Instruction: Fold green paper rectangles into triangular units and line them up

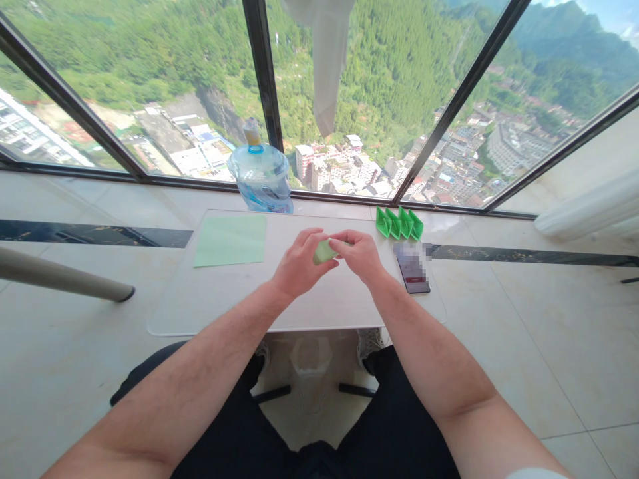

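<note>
A small folded piece of light green paper (324, 251) is held between both hands above the middle of the low white table (229, 299). My left hand (301, 261) grips its left side, thumb below and fingers above. On the other side, my right hand (360, 253) pinches the paper's upper right part with thumb and forefinger. Part of the folded paper is hidden by the fingers. A flat sheet of light green paper (229, 241) lies on the table to the left. Several folded green paper pieces (398, 223) stand in a row at the far right corner.
A phone (413, 269) lies at the table's right side. Behind the table stands a large clear blue water jug (262, 174) by the windows. A beige pole-like leg (64, 274) reaches in from the left above the tiled floor (504, 346).
</note>
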